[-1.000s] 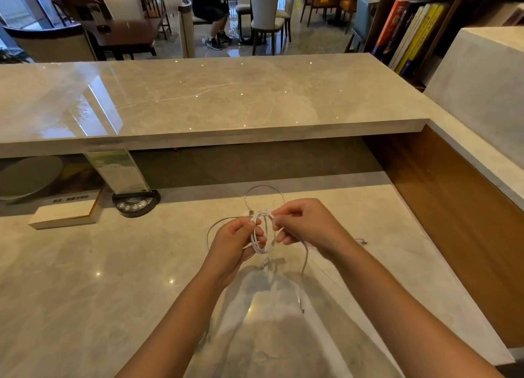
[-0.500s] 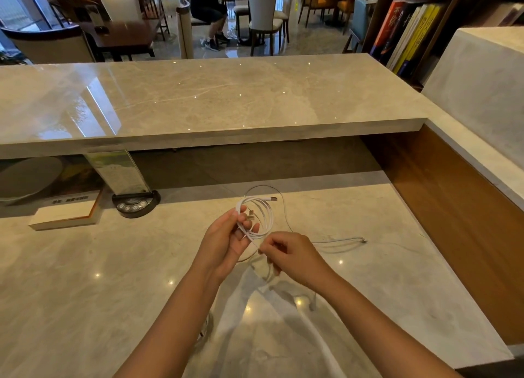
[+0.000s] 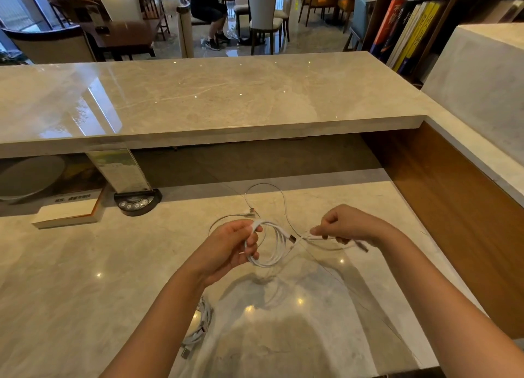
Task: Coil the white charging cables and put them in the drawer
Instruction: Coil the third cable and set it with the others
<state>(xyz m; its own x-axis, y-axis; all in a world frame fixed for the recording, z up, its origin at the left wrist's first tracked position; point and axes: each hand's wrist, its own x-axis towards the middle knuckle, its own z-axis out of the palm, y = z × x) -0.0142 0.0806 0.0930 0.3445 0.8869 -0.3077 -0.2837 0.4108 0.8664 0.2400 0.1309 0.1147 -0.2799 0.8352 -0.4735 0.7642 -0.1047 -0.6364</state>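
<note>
1. Two forearms enter from the bottom edge, both bare as far as they show, with no sleeve in view.
2. The left hand (image 3: 226,247) wears no glove, ring or watch that can be seen.
3. The right hand (image 3: 350,224) is likewise bare, its wrist without a band.
4. The fingernails look short and unpainted, though they are too small to judge closely.

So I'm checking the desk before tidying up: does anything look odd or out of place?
Nothing is damaged or spilled. A second bundle of white charging cables lies loose at the marble desk's near edge, partly under the left forearm, not yet put away.
</note>
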